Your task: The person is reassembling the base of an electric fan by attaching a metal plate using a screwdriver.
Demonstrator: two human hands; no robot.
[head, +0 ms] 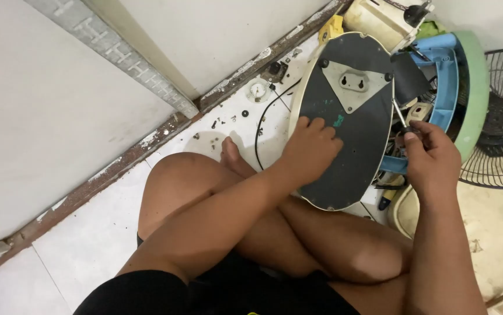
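A dark oval base plate [356, 134] with a cream rim and a grey triangular bracket [353, 81] rests tilted on my crossed legs. My left hand [310, 149] lies flat on the plate's left side, fingers spread, steadying it. My right hand [429, 154] grips a screwdriver [400, 114], its thin shaft pointing up toward the plate's right edge.
Small screws [222, 121] and a round white part [258, 90] lie on the white tiled floor by the wall. A black cable [263, 125] runs beside the plate. Blue and green plastic housings [458, 87], a cream casing [380, 20] and a fan grille [499, 116] crowd the right.
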